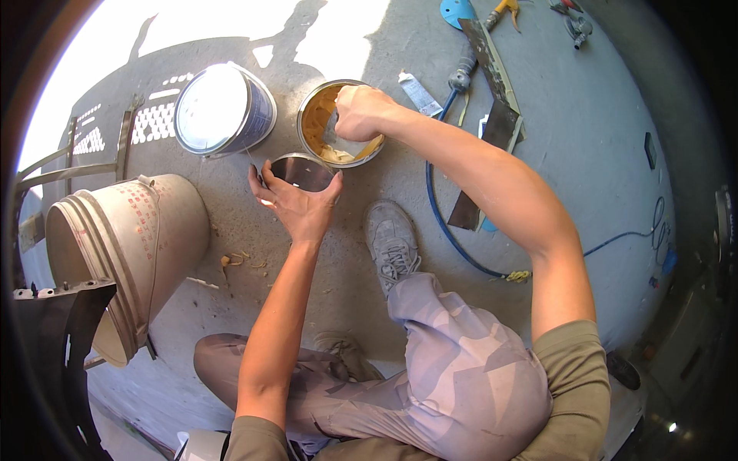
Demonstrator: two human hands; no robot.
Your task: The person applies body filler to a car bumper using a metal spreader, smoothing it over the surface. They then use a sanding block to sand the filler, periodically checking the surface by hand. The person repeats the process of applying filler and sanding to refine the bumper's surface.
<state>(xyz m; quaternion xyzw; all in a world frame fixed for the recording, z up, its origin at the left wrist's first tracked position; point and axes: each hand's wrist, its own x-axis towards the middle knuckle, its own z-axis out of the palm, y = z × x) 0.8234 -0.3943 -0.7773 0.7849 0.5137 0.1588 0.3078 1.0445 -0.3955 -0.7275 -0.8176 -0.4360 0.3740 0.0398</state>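
Observation:
My left hand grips a round, dark, shiny metal piece by its rim, thumb and fingers spread round its sides. It looks like a shallow dish or a lid; I cannot tell which. Just beyond it stands an open tin of tan-yellow putty, with paler paste near its front wall. My right hand is closed in a fist over the tin's far right side. A flat grey edge shows below its fingers, but the held thing is mostly hidden. A larger tin with a whitish top stands to the left.
A dirty white bucket lies on its side at left, beside a metal frame. Right of the putty are a tube, a blue hose with an air tool, and a long dark strip. My shoe is close by.

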